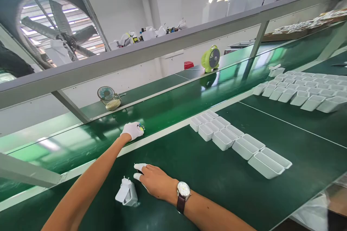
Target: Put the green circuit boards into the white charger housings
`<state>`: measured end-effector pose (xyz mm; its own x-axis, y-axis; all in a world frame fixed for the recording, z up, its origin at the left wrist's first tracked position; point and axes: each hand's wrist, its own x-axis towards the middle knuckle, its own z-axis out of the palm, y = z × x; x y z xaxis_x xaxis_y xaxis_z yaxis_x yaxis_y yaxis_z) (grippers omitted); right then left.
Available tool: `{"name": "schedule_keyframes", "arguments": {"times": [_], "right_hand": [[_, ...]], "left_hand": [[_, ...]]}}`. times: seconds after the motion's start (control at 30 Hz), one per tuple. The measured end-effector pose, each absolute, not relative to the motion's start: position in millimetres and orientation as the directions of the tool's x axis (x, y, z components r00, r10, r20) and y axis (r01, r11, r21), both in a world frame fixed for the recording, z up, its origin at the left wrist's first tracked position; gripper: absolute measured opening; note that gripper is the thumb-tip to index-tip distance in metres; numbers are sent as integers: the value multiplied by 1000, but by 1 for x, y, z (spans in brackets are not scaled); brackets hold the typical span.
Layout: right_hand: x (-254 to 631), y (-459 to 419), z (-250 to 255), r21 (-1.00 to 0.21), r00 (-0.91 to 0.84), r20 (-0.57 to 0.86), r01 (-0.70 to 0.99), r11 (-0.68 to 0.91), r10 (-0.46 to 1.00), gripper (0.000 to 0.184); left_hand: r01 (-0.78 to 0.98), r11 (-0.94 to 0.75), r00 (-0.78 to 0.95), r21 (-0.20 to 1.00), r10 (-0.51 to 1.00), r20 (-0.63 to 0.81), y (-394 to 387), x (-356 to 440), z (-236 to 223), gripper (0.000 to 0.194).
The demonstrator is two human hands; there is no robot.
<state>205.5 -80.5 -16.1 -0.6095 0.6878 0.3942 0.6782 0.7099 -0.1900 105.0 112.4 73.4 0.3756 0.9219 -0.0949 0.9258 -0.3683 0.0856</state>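
My left hand (132, 130), in a white glove, reaches out over the green conveyor belt (173, 108) and is closed on a small circuit board (141, 127) at its fingertips. My right hand (154, 182), bare with white finger cots on two fingers and a watch at the wrist, rests on the dark green table (217, 177). Its fingers are curled down on the mat; I cannot see anything in them. A white plug housing (127, 193) with two prongs lies just left of the right hand.
Two rows of white plastic shells (230, 139) lie on the table at right, and several more (303, 92) further back. A lime-green desk fan (210, 59), a small teal fan (106, 94) and a red box (188, 65) sit beyond the belt. A grey shelf beam (162, 48) runs overhead.
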Motion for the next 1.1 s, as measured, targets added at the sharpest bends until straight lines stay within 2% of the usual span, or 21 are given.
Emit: {"name": "schedule_keyframes", "arguments": {"times": [0.13, 0.23, 0.33, 0.43, 0.6, 0.73, 0.83, 0.9, 0.97, 1.07, 1.1], "right_hand": [[206, -81, -14, -202, -609, 388, 676, 709, 692, 29], [206, -82, -13, -227, -606, 370, 677, 701, 705, 31], [206, -82, -11, -229, -603, 360, 683, 693, 712, 32], [206, -82, -10, -222, -618, 357, 672, 707, 700, 35], [207, -79, -15, -272, -629, 367, 632, 726, 685, 40], [206, -75, -25, -350, -589, 467, 562, 749, 660, 45], [203, -74, -28, -441, -461, 586, 509, 739, 667, 41], [201, -75, -26, -531, -347, 637, 450, 718, 688, 37], [199, -76, -23, -636, -231, 636, 385, 669, 737, 32], [198, -77, -15, -796, -86, 523, 305, 522, 848, 25], [197, -78, -13, -843, -51, 470, 271, 465, 881, 24]], "left_hand": [[832, -511, 547, 217, 820, -167, 77, 128, 67, 52], [706, -611, 699, 358, 684, -210, 46, 146, 61, 49], [562, -617, 782, 551, 613, -111, 24, 148, 71, 58], [546, -507, 700, 667, 714, -29, 11, 123, 99, 65], [512, -365, 660, 778, 747, -84, -11, 33, 132, 69], [616, -205, 559, 761, 795, -238, -45, -31, 109, 99], [679, -90, 472, 728, 814, -339, -73, -46, 73, 109], [651, -23, 407, 759, 854, -324, -88, -39, 49, 107], [574, 1, 334, 819, 913, -235, -99, -24, 28, 96], [430, -24, 168, 902, 984, -54, -102, 0, 6, 72], [319, 4, 119, 948, 992, -44, -101, 7, 2, 65]]}}
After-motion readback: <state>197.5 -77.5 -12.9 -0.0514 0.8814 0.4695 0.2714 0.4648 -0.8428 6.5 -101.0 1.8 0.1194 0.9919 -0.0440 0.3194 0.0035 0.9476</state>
